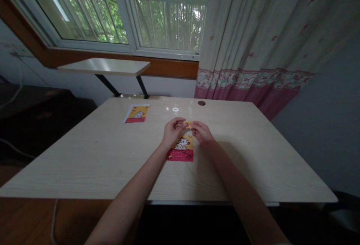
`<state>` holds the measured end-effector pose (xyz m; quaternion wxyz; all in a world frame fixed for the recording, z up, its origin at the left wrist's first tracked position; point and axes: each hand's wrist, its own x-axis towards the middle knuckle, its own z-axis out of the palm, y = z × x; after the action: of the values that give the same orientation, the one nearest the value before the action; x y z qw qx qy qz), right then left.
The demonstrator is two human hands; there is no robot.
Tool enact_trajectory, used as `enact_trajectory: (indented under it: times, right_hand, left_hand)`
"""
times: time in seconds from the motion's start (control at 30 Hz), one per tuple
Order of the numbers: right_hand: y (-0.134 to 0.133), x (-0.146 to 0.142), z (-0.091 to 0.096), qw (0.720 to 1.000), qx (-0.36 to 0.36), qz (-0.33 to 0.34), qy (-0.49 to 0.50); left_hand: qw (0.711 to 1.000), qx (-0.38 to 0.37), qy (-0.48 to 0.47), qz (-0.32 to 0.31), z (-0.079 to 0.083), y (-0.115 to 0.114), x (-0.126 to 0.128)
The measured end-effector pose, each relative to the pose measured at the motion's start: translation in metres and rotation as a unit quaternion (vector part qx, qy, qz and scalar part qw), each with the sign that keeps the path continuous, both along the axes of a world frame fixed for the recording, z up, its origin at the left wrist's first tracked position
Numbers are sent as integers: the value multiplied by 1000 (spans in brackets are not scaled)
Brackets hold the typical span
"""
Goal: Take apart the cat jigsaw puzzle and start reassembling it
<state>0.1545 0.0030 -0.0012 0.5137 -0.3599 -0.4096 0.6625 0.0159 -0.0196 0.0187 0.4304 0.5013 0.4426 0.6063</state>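
A yellow and red paper envelope with a cartoon animal (182, 148) lies flat on the pale wooden table (112, 155), its top end raised a little. My left hand (172, 132) and my right hand (201, 132) both pinch that top end, fingers closed on the folded flap. A second envelope of the same kind (137, 113) lies flat farther back on the left, untouched.
A round cable hole (201, 103) sits near the table's far edge. A small white shelf on black brackets (104, 66) juts out under the window. A patterned curtain (253, 50) hangs at the back right. Dark furniture stands to the left.
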Motion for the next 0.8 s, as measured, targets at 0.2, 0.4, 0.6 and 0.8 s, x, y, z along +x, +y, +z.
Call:
enact_trajectory:
  times: [0.2,0.4,0.6,0.8]
  right_hand:
    - [0,-2,0,999,-25,-19,7]
    - [4,-1,-7,999,-11,-27,-28]
    - [8,4,-5,990,56,-99,-86]
    - [4,0,-3,984,110,-96,-103]
  left_hand:
    - [1000,7,13,-13,-2,1,0]
    - [988,82,131,22,-3,-5,0]
    - [999,5,-2,39,-8,5,-3]
    - [995,-73,-72,7,-11,7,0]
